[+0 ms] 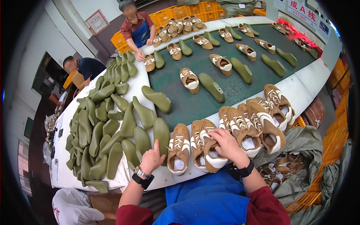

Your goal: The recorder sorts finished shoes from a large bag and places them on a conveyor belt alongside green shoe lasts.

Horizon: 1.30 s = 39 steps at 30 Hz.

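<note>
My left hand point(150, 160) rests at the near end of a green shoe last point(161, 133), index finger stretched along it and thumb apart; its other fingers are partly hidden. Just right of that last, a brown and white sneaker point(179, 144) stands on the white table edge. My right hand point(228, 145) closes over the collar of another brown sneaker point(207, 131), which leans against a neighbour point(196, 140). Several more laced sneakers point(240, 125) crowd together to the right of this hand.
A heap of green lasts point(97, 131) covers the white table at left. Lasts and sneakers stand in pairs on the dark green belt point(180, 108). Across the table, a person in a blue apron point(140, 33) touches a sneaker. At lower right, a lined orange crate point(305, 202) holds sneakers.
</note>
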### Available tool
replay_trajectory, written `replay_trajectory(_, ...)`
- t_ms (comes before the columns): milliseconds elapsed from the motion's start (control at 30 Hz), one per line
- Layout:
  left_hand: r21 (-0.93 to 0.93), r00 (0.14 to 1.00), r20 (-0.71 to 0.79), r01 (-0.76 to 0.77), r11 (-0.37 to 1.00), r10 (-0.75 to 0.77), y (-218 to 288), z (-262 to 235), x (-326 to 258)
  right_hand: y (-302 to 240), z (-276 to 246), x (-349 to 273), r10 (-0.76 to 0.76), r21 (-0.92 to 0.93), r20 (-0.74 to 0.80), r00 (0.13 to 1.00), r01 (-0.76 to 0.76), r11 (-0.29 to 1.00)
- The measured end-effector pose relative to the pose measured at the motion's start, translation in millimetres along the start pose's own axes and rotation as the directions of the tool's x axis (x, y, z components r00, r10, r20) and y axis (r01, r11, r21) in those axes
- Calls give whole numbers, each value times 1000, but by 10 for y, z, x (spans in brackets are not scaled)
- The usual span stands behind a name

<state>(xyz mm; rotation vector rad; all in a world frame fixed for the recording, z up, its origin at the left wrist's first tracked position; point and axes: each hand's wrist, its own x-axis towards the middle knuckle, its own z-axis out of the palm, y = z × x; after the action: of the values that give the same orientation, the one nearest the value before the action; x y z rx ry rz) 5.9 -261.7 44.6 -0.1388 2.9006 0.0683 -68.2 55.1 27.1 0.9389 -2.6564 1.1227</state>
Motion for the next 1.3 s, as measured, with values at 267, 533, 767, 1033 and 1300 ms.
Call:
replay_trajectory(267, 126, 983, 65, -178, 976, 171, -16, -526, 277, 48, 75, 36, 52, 26, -23, 998, -51, 998)
replay_trajectory(533, -27, 998, 49, -39, 999, 40, 173, -537, 2557, 46, 118, 31, 91, 53, -63, 994, -88, 995)
replay_trajectory(767, -182, 863, 16, 498, 848, -504, 533, 226, 3420, 42, 128, 42, 92, 53, -47, 995, -89, 995)
replay_trajectory(1033, -231, 895, -130, 392, 891, -427, 648, 204, 3264, 126, 107, 48, 130, 48, -30, 991, -128, 991)
replay_trajectory(1300, -963, 969, 79, 134, 233, -232, 1, 56, 3144, 133, 104, 53, 102, 61, -61, 993, -99, 993)
